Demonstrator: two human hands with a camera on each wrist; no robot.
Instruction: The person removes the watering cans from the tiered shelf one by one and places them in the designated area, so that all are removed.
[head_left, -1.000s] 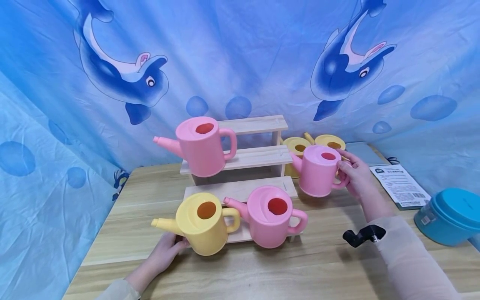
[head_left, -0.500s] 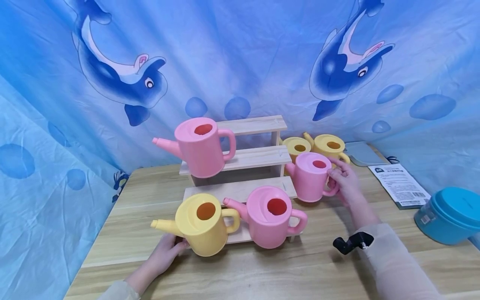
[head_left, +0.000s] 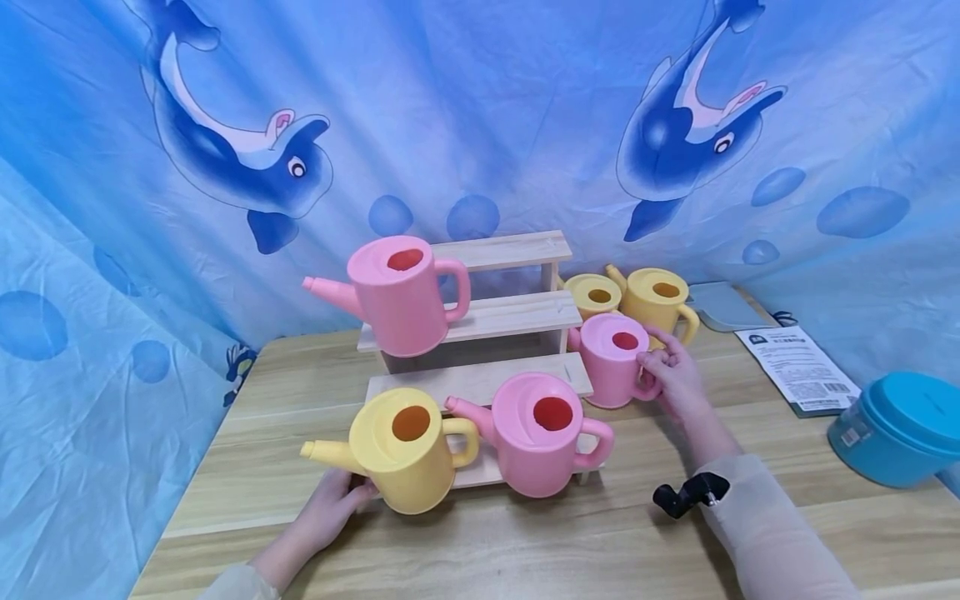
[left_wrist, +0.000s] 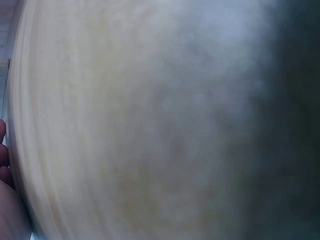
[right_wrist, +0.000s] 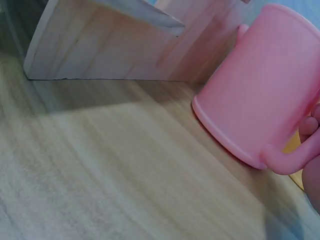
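Note:
My right hand (head_left: 675, 375) grips the handle of a pink watering can (head_left: 611, 358) at the right side of a stepped wooden stand (head_left: 480, 379). In the right wrist view the can's base is at or just above the tabletop, close to the stand's side panel (right_wrist: 115, 50). My left hand (head_left: 330, 504) lies at the stand's lower left end, beside a yellow watering can (head_left: 412, 475) on the bottom step. Its fingertips are partly hidden behind that can. Another pink watering can (head_left: 536, 450) shares the bottom step, and a third pink watering can (head_left: 401, 304) stands higher up.
Two more yellow watering cans, one nearer the stand (head_left: 592, 290) and one to its right (head_left: 656, 304), stand behind the held can. A printed sheet (head_left: 798, 367), a grey flat piece (head_left: 727, 307) and a teal lidded container (head_left: 900, 433) are at the right. A dolphin-print curtain (head_left: 480, 108) hangs behind.
My right hand has moved left and down with the pink watering can, bringing it lower beside the stand and uncovering more of the right-hand yellow can. My left hand has stayed put.

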